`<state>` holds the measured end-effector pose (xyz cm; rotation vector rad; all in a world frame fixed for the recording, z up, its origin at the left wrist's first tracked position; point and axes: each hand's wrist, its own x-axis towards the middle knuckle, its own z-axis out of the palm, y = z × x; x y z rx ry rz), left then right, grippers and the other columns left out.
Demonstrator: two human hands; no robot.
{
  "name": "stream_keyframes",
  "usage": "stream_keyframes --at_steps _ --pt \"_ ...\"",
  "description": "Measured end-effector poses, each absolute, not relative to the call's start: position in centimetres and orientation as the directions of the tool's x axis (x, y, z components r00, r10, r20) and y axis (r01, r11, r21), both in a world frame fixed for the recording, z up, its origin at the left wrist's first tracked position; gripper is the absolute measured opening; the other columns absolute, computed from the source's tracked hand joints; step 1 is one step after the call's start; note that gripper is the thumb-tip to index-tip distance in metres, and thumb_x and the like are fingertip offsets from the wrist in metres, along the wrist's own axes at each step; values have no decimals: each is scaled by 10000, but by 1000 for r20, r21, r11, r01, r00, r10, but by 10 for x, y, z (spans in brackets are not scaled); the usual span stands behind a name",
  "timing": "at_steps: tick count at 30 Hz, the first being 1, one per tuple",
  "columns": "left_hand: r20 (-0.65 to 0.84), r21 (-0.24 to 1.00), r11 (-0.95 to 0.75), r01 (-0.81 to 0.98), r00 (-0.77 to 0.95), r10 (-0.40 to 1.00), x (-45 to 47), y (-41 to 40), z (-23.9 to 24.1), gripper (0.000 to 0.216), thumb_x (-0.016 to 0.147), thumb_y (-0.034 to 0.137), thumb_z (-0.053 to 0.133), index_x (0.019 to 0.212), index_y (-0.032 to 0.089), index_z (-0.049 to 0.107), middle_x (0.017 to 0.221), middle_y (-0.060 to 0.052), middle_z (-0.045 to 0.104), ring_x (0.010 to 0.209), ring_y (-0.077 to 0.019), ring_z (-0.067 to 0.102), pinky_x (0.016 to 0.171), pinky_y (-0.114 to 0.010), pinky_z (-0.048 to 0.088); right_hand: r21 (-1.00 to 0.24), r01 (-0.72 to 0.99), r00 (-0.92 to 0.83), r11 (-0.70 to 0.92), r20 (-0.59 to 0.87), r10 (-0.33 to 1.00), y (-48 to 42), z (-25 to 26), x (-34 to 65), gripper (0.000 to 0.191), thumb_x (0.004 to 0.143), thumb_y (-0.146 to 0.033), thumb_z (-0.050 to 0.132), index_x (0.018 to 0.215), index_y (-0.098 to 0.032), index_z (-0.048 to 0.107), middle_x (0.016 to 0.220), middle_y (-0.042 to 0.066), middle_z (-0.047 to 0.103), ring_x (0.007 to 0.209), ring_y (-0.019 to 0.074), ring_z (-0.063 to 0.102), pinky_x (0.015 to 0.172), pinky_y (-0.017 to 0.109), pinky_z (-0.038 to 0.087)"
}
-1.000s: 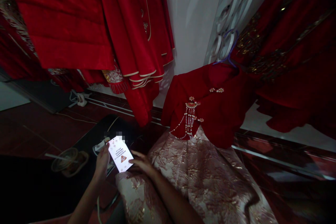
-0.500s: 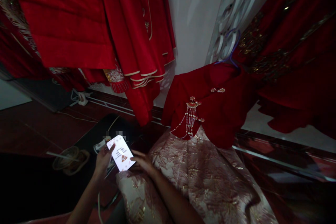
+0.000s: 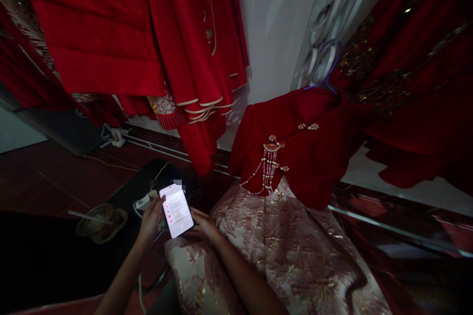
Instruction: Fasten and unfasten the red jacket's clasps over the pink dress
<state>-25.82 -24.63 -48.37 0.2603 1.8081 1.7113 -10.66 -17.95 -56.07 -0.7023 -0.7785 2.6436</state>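
A lit smartphone (image 3: pixel 176 212) is held upright between both hands, its screen showing a pale list with small pink icons. My left hand (image 3: pixel 152 217) grips its left edge, the thumb at the upper left of the screen. On the lower right edge, my right hand (image 3: pixel 204 226) closes round the phone, with most fingers hidden behind it. Under my right forearm spreads a pinkish-gold brocade skirt (image 3: pixel 266 251) across my lap. Above the skirt hangs a red jacket (image 3: pixel 295 172) with beaded ornaments, on a purple hanger (image 3: pixel 327 78).
Long red garments (image 3: pixel 99 34) hang at the upper left, and another dark red one (image 3: pixel 417 123) at the right. A plastic bowl with a straw (image 3: pixel 95 220) stands on a black surface (image 3: pixel 121 202) beside a white charger (image 3: pixel 145 202). A white cord runs along the floor.
The phone has shifted slightly right and up with both hands. Its screen has switched from a page with a brown emoji to a list.
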Motion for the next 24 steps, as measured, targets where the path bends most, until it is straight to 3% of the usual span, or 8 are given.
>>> stream_keyframes --at_steps 3,9,12,17,24 --pt "-229 973 165 -163 -784 577 -258 -247 -488 539 648 420 734 1102 163 598 990 -81 686 831 -207 666 728 -284 510 -570 -149 -848 -808 -346 401 -180 -565 -107 744 681 -501 717 1313 -174 499 1080 113 671 836 215 685 784 400 528" --pt "-126 991 114 -74 -816 563 -258 -247 -492 574 585 409 779 1074 166 602 1018 -82 678 826 -200 658 742 -285 505 -576 -137 -859 -806 -336 386 -180 -572 -109 743 667 -498 728 1305 -185 514 1062 105 681 815 208 686 767 376 528" --pt "-170 985 113 -129 -832 528 -255 -247 -489 503 623 417 756 1029 157 613 962 -70 691 800 -193 659 737 -284 505 -569 -137 -853 -811 -348 388 -181 -572 -110 735 665 -495 729 1299 -187 522 1019 98 696 789 203 689 737 362 536" --pt "-336 939 106 -326 -813 477 -248 -243 -475 289 841 380 527 1001 162 626 942 -66 697 758 -172 666 713 -288 513 -554 -150 -858 -819 -338 386 -180 -570 -108 715 692 -476 715 1312 -190 506 1043 104 693 813 212 693 715 357 547" --pt "-334 935 85 -345 -772 541 -253 -241 -487 414 789 426 590 1104 158 595 934 -55 694 757 -153 660 664 -236 489 -541 -196 -887 -818 -257 383 -177 -571 -105 624 766 -457 661 1314 -204 502 1169 110 643 874 218 689 752 360 549"
